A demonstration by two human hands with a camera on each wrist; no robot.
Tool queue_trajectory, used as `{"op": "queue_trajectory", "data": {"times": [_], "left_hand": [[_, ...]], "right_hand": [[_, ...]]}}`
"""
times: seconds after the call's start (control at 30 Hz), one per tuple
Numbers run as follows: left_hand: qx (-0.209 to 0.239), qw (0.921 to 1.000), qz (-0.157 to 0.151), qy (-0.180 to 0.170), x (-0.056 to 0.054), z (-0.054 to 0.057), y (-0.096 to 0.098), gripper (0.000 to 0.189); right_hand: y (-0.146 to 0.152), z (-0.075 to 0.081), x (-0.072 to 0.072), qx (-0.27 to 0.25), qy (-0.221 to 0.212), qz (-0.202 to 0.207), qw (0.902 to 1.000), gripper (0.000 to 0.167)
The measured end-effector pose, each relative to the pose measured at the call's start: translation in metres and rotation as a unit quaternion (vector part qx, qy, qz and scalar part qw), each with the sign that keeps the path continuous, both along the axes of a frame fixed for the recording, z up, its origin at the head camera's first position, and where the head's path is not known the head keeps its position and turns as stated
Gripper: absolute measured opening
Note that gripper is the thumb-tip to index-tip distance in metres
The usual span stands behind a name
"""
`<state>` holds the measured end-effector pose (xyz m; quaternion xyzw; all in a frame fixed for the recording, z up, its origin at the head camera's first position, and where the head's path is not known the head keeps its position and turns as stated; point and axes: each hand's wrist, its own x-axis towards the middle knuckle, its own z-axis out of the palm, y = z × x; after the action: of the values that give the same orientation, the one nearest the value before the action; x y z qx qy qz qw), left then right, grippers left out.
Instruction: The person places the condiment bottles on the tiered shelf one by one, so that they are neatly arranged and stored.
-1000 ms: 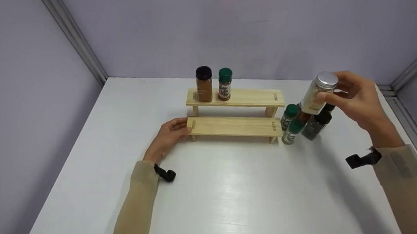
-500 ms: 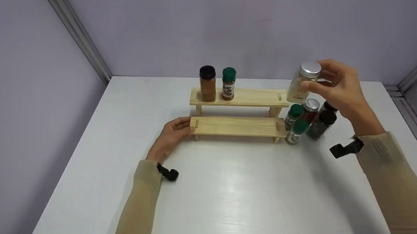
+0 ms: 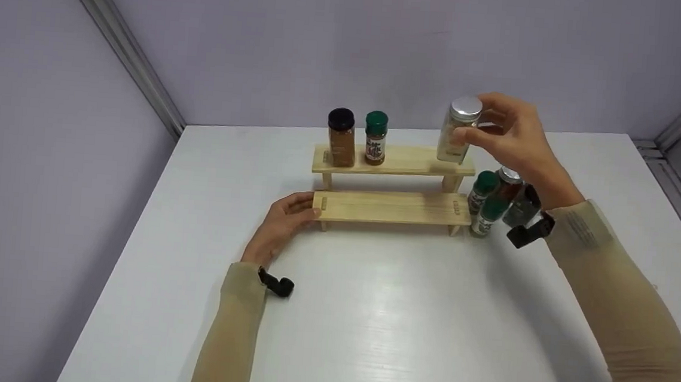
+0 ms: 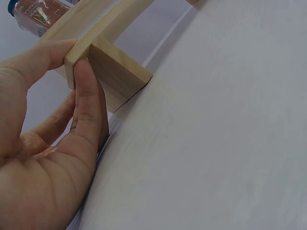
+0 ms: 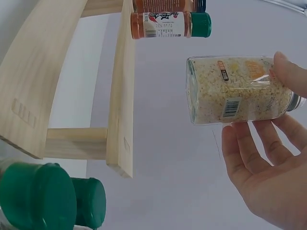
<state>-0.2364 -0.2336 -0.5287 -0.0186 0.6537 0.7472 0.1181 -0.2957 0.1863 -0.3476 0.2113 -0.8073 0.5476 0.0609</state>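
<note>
In the upper right of the head view, the right hand (image 3: pixel 515 137) has its grip clamped on a silver-capped glass spice jar (image 3: pixel 454 144), long axis near upright, base raised clear above the upper wooden shelf (image 3: pixel 409 158) at its right end. The left hand (image 3: pixel 281 223), farther from the jar, pinches the lower wooden shelf (image 3: pixel 387 207) at centre.

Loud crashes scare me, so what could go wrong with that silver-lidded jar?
It could slip and fall: the right hand holds the silver-lidded jar in the air, clear of the upper shelf. It might also knock the green-lidded bottle standing on that shelf. And if the left hand jerked, the lower shelf it grips by the end might shift.
</note>
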Motion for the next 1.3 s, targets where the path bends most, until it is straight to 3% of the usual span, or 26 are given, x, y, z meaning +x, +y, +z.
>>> {"op": "queue_trajectory", "data": {"times": [0.33,0.63,0.93,1.3], "left_hand": [[-0.001,1.0000,-0.004,-0.002,0.001,-0.001,0.000,0.050],[0.000,0.9999,-0.003,0.010,0.001,0.000,-0.001,0.051],[0.002,1.0000,-0.002,0.004,0.000,0.001,0.002,0.051],[-0.004,1.0000,-0.003,0.000,0.000,0.000,0.001,0.051]], "right_hand": [[-0.023,-0.014,-0.008,0.013,-0.016,0.005,0.9998,0.043],[-0.043,-0.027,-0.017,-0.009,-0.020,0.040,0.9990,0.042],[-0.049,-0.039,-0.022,-0.001,-0.045,0.033,0.9985,0.049],[-0.051,-0.046,-0.024,-0.004,-0.044,0.036,0.9984,0.045]]}}
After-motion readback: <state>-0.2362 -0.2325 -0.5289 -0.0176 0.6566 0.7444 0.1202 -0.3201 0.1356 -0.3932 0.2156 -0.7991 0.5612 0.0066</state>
